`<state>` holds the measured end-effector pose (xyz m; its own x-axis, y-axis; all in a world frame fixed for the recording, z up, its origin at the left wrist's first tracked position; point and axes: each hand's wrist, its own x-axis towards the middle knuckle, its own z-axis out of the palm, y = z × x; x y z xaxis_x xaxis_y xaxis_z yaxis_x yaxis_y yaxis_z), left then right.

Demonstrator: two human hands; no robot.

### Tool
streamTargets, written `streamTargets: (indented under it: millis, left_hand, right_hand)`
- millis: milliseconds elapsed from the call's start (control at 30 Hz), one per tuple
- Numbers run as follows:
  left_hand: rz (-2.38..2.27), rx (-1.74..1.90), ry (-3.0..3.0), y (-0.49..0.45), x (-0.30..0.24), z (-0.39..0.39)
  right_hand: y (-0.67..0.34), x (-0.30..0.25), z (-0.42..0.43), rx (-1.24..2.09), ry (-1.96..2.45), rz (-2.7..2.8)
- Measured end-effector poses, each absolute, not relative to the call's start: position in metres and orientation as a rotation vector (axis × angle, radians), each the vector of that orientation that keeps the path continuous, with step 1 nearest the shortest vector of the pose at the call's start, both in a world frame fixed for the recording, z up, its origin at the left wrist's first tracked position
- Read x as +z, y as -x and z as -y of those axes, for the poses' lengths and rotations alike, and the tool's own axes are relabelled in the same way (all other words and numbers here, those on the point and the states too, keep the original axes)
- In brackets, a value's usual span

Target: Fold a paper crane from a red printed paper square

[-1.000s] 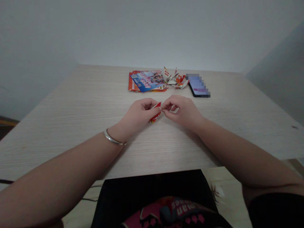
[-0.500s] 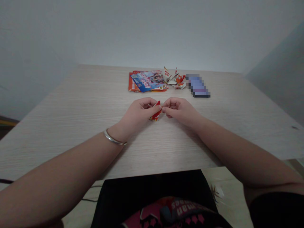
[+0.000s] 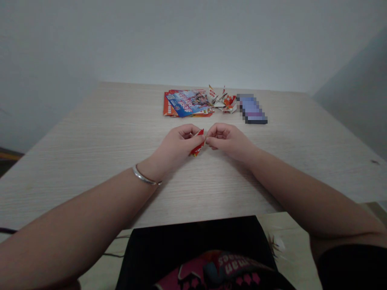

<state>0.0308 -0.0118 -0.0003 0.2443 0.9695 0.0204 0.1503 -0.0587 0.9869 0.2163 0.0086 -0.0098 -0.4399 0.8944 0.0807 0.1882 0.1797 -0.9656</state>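
Note:
My left hand (image 3: 184,141) is closed on a small piece of folded red paper (image 3: 198,147), with the thumb pressed over its upper side. White marks and a yellowish edge show on the paper below the thumb. Close beside it, my right hand (image 3: 225,139) is closed in a pinch at the paper's right-hand tip. The thumbs of both hands almost meet there, so the tip itself is mostly hidden. A silver bangle (image 3: 143,175) circles the left wrist.
Behind the hands lies a stack of colourful printed flyers (image 3: 187,104). Folded paper shapes (image 3: 223,100) with pointed ends stand against its right side. Further right is a phone-like, pixelated object (image 3: 252,109). The pale wooden table (image 3: 90,133) meets a wall at the back.
The red paper has tilted slightly, and its lower corner sits a little lower. My right fingers have drawn in slightly at the tip. The things behind stay put.

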Motion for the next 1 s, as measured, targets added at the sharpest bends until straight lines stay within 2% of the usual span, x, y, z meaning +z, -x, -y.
streamTargets:
  millis: [200,733,1000]
  left_hand:
    - [-1.156,1.051,-1.447,-0.0299,-0.0008,0.0124]
    - [-1.206,0.971,-1.743,-0.0276,0.0038,0.0122]
    - [-1.218,0.982,-1.666,-0.0273,-0.0005,0.0092]
  right_hand:
    - [-0.2153,-0.0112,-0.0085,1.353,1.083,1.691]
    - [-0.2129,-0.007,-0.0009,0.879,1.176,1.834]
    - [-0.2146,-0.0101,-0.0064,1.161,1.163,1.79]
